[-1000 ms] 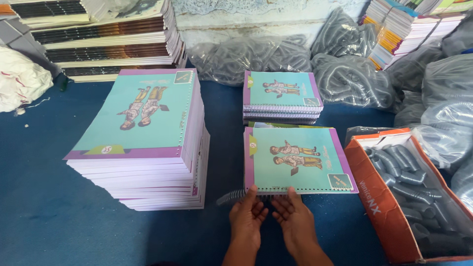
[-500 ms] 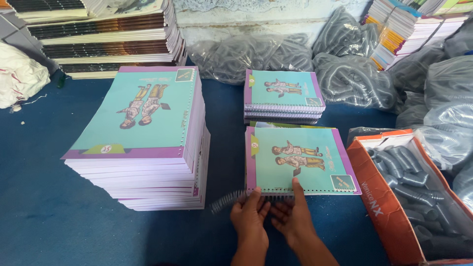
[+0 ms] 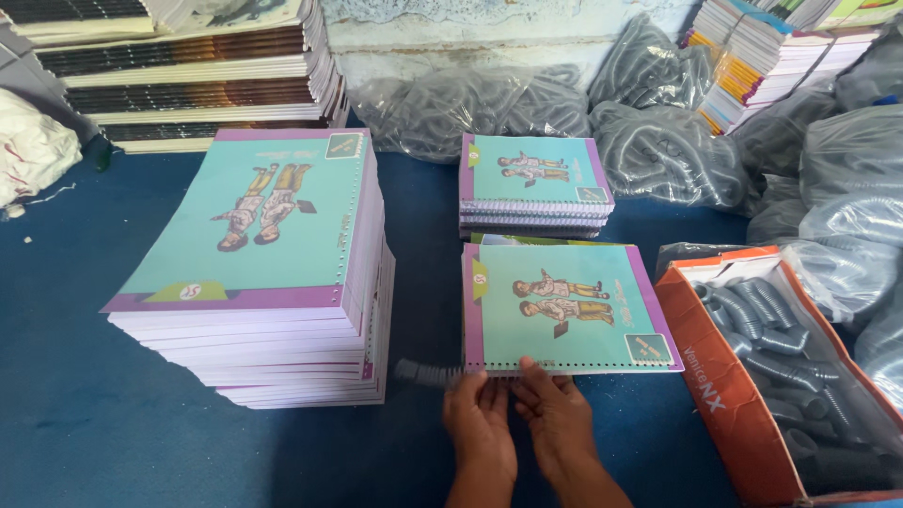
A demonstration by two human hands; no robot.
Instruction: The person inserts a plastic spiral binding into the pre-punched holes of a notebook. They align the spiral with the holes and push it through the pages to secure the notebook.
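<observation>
Two hands worked a spiral binding coil (image 3: 435,373) along a teal notebook (image 3: 562,308) on the blue counter (image 3: 75,414).
The left hand (image 3: 480,420) and right hand (image 3: 555,415) each kept a pinching grip on the coil at the notebook's punched near edge, beside a tall notebook stack (image 3: 268,273).

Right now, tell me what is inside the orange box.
The orange box holds grey spiral binding coils under clear plastic. Its bottom and the coils lower down are hidden.
</observation>
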